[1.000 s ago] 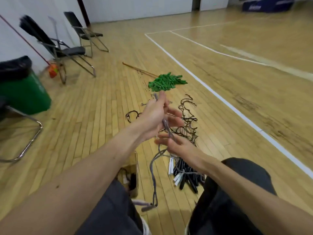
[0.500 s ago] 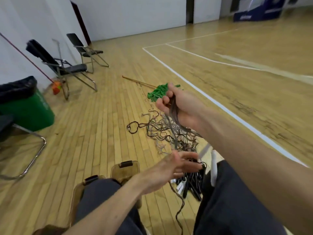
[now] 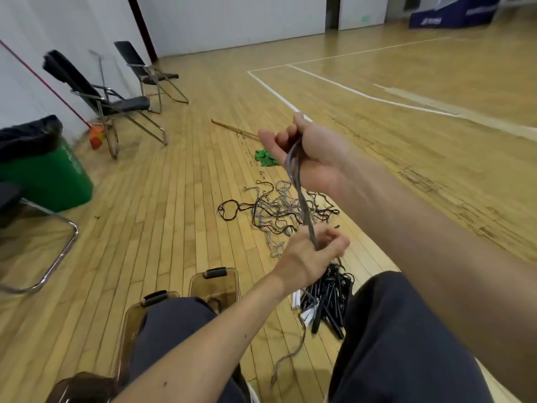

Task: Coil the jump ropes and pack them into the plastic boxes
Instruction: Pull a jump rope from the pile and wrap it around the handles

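Grey rope (image 3: pixel 300 193) is held taut and doubled between hands, long axis pointing away from body. Far end is gripped by right hand (image 3: pixel 312 154), near end clasped in left hand (image 3: pixel 305 255). Loose tail trails on floor (image 3: pixel 174 228). Boxes (image 3: pixel 216 282) are set near left hand, on its left side; open floor around.

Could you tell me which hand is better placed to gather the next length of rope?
Probably the left hand: it grips the rope low, just above its slack tail, while the right hand holds the upper end raised.
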{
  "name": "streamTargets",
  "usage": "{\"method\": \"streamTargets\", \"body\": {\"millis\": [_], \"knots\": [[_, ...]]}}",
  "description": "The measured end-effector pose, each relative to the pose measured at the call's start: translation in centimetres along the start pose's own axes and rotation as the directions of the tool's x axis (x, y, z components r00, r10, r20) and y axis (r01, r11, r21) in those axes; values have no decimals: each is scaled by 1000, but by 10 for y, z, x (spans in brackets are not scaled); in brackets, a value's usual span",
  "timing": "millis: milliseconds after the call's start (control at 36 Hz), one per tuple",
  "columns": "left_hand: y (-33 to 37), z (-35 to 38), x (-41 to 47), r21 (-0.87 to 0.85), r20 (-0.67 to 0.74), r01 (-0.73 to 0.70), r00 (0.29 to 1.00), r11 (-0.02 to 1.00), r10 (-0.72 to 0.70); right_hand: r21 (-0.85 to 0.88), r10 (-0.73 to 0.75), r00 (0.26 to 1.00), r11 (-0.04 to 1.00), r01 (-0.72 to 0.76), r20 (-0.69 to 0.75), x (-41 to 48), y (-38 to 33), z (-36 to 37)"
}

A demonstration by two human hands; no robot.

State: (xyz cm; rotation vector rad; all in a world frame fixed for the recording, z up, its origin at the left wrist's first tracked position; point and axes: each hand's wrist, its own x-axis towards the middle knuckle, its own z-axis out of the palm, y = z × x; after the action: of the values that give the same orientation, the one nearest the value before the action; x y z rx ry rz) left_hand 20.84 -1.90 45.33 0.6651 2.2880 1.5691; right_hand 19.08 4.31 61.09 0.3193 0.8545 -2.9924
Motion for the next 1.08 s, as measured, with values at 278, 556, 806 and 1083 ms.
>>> {"method": "streamTargets", "body": {"millis": [278,556,806,1083], "knots": [[38,-34,-5,-710,-6,160,972,686,-233,-883,453,869,468,-41,200,-6,25,-121],[21,-61,9,-633,25,236,958,737,-285,-747,550,815,616,-250,181,-30,63,-140],[-25,-82,7,208,-371,74,929,975,9,-684,545,835,636,-356,73,4,65,-167],[-86,-64,29,17,-253,-30,967,999,33,-774,601,797,478,-415,-55,20,87,-171]]}}
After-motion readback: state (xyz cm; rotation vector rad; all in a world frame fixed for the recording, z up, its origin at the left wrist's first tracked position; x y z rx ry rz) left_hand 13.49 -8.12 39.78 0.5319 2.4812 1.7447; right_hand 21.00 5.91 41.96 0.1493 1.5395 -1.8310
